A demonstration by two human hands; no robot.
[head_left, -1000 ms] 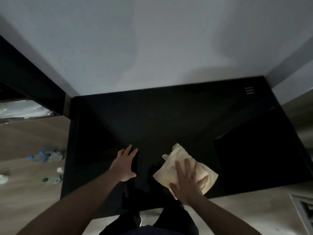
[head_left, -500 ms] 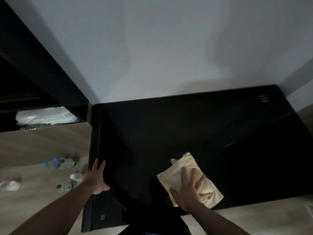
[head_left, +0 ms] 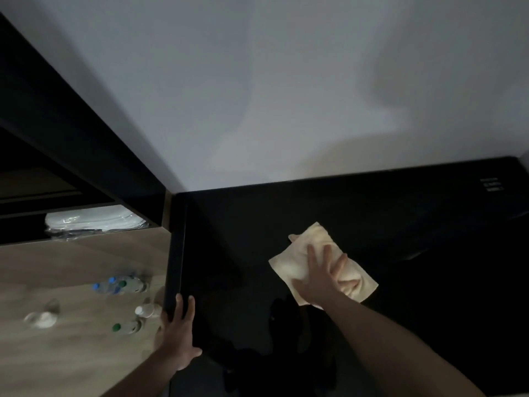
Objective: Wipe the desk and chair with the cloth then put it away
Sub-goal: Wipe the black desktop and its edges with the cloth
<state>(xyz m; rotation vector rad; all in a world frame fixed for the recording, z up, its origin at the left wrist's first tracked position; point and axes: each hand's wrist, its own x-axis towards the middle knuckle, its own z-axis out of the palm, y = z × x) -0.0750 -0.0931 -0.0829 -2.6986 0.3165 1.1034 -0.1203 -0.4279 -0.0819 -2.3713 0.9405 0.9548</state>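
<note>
The cloth (head_left: 320, 263) is pressed flat on the black desk (head_left: 400, 224) by the right hand (head_left: 322, 277), fingers spread. The desk's left edge is held by the left hand (head_left: 176, 336), fingers extended. Bunching under uneven pressure could leave patches unwiped.

We see the right hand (head_left: 323, 277) pressing flat, fingers spread, on a crumpled pale-yellow cloth (head_left: 297, 260) lying on the glossy black desk top (head_left: 386, 224). Left hand (head_left: 177, 335) rests on the desk's left edge, fingers straight. Clear plastic bottles with blue and green caps (head_left: 118, 285) lie on the light wood floor (head_left: 71, 267) left of the desk.
</note>
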